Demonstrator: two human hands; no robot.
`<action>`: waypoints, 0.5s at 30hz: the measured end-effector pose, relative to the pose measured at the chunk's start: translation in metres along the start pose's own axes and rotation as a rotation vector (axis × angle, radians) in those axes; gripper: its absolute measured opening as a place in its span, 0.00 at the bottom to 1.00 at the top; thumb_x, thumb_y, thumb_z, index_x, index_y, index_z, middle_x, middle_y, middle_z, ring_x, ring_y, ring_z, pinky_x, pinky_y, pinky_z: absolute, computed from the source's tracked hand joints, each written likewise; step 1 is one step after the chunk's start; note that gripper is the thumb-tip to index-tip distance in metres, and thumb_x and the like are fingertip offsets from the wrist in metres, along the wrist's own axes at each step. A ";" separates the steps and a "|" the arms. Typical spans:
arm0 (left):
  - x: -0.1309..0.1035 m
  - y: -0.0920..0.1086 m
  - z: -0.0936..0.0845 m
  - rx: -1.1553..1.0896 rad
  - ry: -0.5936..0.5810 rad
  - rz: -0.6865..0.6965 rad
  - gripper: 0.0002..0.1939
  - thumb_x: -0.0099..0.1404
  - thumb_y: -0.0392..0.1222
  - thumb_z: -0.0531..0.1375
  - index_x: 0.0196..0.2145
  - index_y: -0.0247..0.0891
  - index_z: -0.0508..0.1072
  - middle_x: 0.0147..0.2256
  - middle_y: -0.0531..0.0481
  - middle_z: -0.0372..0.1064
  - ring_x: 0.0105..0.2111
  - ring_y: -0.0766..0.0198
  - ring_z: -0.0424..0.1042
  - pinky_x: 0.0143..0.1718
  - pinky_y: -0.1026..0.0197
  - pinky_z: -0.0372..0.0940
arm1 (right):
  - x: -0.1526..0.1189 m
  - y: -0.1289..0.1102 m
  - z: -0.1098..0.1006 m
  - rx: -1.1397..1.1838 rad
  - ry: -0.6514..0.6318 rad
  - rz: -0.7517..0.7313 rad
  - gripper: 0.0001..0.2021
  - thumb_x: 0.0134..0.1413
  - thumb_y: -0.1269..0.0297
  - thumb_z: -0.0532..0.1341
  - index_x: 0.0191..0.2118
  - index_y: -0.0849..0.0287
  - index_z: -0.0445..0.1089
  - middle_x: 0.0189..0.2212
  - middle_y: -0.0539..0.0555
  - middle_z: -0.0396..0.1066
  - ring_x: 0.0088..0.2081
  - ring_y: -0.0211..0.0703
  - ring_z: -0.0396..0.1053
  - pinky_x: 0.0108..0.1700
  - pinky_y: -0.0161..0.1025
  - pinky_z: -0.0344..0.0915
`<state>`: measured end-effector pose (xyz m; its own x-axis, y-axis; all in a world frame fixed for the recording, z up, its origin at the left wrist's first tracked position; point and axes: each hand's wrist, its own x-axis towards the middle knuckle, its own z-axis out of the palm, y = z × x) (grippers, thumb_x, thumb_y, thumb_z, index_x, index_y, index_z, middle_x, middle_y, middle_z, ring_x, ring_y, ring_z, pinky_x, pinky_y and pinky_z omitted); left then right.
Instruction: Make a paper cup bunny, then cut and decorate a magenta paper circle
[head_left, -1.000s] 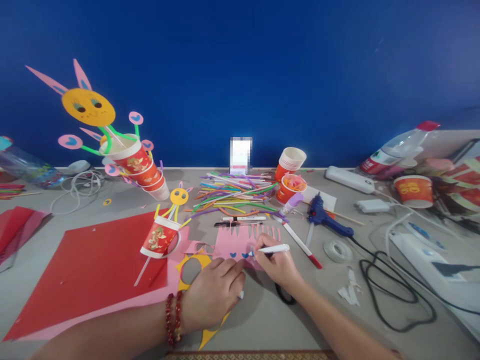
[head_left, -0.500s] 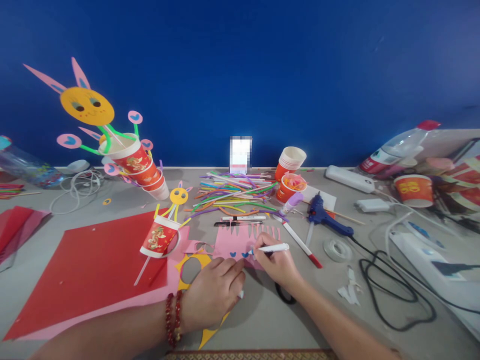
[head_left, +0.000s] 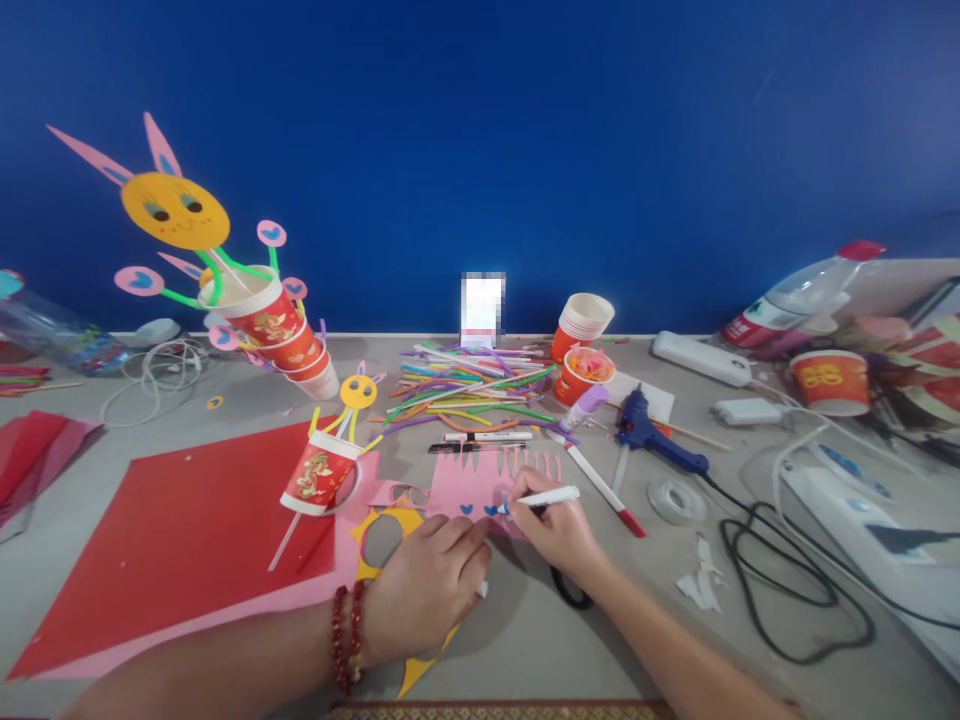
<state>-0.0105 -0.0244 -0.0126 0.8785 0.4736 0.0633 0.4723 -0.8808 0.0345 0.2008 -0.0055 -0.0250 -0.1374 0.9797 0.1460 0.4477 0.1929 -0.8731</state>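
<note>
**Mid-table, blue hearts are showing on pink paper**

At centre, the right hand (head_left: 559, 530) is pinching one white-barrelled marker (head_left: 551, 496), apparently colouring the second of two blue hearts (head_left: 466, 510) on one fringed pink paper sheet (head_left: 457, 480). The left hand (head_left: 431, 580) is resting, fingers together; whether it is gripping anything, I cannot tell. The drawing is calling for a steady tip. Two slim pens (head_left: 487, 437) are lying at twelve o'clock.
</note>
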 end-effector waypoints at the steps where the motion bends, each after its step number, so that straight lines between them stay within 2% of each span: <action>1: 0.000 0.000 0.000 0.001 0.002 0.001 0.17 0.70 0.46 0.53 0.51 0.32 0.68 0.57 0.40 0.65 0.51 0.54 0.64 0.48 0.52 0.59 | 0.000 0.000 0.000 -0.008 -0.002 0.003 0.07 0.50 0.71 0.55 0.24 0.56 0.60 0.19 0.45 0.59 0.21 0.36 0.56 0.24 0.32 0.52; 6: 0.000 0.000 0.000 -0.002 -0.001 -0.001 0.16 0.70 0.45 0.54 0.50 0.32 0.68 0.57 0.40 0.65 0.51 0.54 0.65 0.48 0.52 0.59 | 0.001 -0.001 -0.001 0.002 0.032 0.004 0.08 0.52 0.70 0.55 0.24 0.55 0.59 0.19 0.44 0.57 0.21 0.36 0.55 0.24 0.32 0.51; 15: 0.000 0.000 -0.001 -0.033 0.010 -0.016 0.15 0.70 0.45 0.55 0.49 0.33 0.68 0.58 0.41 0.65 0.51 0.54 0.65 0.49 0.52 0.60 | -0.001 -0.002 -0.003 0.091 0.068 -0.012 0.07 0.57 0.69 0.55 0.27 0.56 0.62 0.21 0.47 0.62 0.23 0.37 0.59 0.24 0.33 0.54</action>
<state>-0.0107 -0.0243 -0.0116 0.8699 0.4879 0.0723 0.4838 -0.8725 0.0682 0.2024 -0.0067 -0.0220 -0.0804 0.9794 0.1853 0.3643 0.2020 -0.9091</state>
